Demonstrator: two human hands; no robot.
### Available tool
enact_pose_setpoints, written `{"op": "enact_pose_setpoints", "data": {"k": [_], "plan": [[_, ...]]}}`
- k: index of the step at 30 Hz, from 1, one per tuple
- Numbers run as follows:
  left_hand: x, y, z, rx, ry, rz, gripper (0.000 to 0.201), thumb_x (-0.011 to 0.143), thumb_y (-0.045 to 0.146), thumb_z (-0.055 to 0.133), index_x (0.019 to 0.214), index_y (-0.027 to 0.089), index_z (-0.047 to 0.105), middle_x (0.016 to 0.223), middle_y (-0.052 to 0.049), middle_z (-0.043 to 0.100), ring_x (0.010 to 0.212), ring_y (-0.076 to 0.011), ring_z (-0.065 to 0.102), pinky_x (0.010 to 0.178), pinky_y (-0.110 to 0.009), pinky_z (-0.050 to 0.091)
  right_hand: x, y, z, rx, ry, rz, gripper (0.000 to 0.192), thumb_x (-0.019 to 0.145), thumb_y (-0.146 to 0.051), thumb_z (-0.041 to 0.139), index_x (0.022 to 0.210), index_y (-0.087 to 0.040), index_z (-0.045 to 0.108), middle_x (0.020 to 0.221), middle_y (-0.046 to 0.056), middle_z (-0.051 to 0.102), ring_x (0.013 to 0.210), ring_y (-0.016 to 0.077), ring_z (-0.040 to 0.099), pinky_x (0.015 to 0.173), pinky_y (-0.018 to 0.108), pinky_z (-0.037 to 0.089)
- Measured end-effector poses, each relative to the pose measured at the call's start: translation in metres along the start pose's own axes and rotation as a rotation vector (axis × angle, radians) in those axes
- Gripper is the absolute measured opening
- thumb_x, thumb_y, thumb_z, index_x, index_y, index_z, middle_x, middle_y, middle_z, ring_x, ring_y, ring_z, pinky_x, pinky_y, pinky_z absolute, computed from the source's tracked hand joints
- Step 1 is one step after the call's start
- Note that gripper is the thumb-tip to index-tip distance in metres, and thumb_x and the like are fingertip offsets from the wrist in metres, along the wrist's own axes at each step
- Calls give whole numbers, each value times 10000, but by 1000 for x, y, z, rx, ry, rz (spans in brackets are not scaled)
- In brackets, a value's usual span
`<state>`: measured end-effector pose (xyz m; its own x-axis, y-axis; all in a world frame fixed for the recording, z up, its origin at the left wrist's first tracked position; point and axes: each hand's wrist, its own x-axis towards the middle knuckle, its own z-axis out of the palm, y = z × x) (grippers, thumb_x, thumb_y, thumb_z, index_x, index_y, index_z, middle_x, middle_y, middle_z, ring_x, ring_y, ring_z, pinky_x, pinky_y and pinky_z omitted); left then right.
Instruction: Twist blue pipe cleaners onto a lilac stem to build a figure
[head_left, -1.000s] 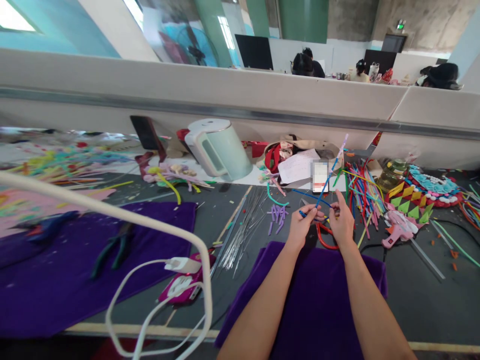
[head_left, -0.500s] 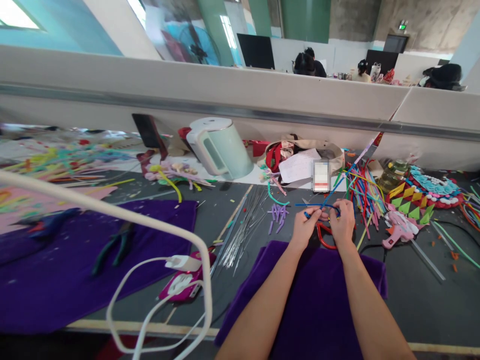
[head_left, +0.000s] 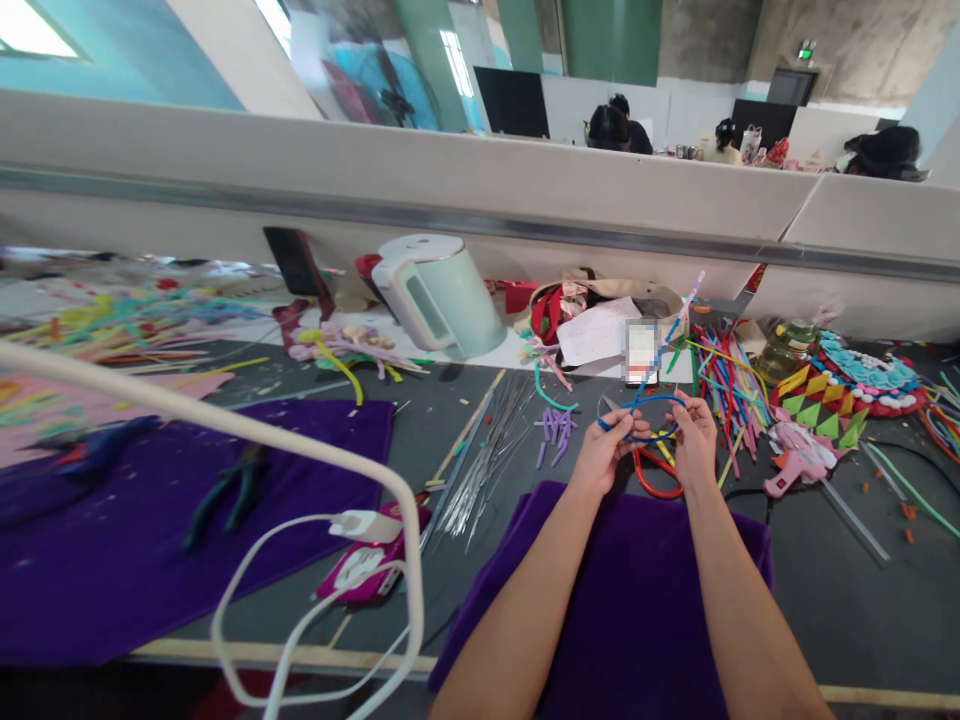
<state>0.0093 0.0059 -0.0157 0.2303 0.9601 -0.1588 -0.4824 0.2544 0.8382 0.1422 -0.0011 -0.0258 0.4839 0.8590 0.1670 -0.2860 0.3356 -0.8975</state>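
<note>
A blue pipe cleaner (head_left: 661,397) is bent into an open loop between my two hands. My left hand (head_left: 602,450) pinches it at the left, where strands cross. At the loop's right side, the fingers of my right hand (head_left: 696,437) are closed on it. A thin blue stem with a pale purple tip (head_left: 694,290) slants up and away from the crossing. Below the loop, red-handled scissors (head_left: 654,488) lie on the desk, partly behind my hands. A folded purple cloth (head_left: 637,600) is spread under my forearms.
Silver wires (head_left: 484,470) and short purple pieces (head_left: 555,428) lie left of my hands. To the right are coloured pipe cleaners (head_left: 727,390) and a pink glue gun (head_left: 799,455). A kettle (head_left: 457,300) stands behind; a white tube (head_left: 225,410) crosses the left foreground.
My hands have drawn slightly apart, and the blue pipe cleaner has gone from a tight bend to a wider open loop. The long stem now reaches less far right and stands steeper.
</note>
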Motion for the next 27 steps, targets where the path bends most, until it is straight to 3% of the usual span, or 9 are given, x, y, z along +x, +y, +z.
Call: {"op": "enact_pose_setpoints", "data": {"k": [8, 13, 19, 27], "plan": [[-2, -1, 4, -1, -10, 29, 292, 685, 327, 730, 877, 119, 657, 766, -68, 708, 699, -164, 678, 657, -261, 542, 5, 7, -5, -1, 188, 0, 281, 705, -402, 626, 780, -206, 440, 825, 2, 604, 653, 96, 566, 575, 209, 434], [-2, -1, 4, 56, -3, 74, 312, 690, 361, 720, 876, 118, 660, 778, -82, 709, 708, -176, 677, 684, -280, 535, 5, 13, -6, -55, 206, 57, 297, 718, -437, 614, 763, -196, 447, 715, -13, 584, 582, 99, 540, 523, 208, 417], [-1, -1, 3, 11, 56, 104, 337, 672, 357, 735, 890, 114, 651, 780, -81, 710, 699, -176, 677, 649, -270, 538, 2, 8, -4, -288, 208, -112, 251, 777, -428, 549, 783, -191, 467, 679, -19, 547, 569, 103, 509, 542, 221, 421], [1, 0, 1, -33, 67, 61, 321, 670, 326, 745, 888, 114, 644, 788, -79, 714, 696, -169, 686, 625, -250, 552, -15, -12, 5, -644, 40, -380, 108, 828, -302, 497, 797, -204, 532, 831, 25, 585, 767, 153, 540, 730, 286, 432]]}}
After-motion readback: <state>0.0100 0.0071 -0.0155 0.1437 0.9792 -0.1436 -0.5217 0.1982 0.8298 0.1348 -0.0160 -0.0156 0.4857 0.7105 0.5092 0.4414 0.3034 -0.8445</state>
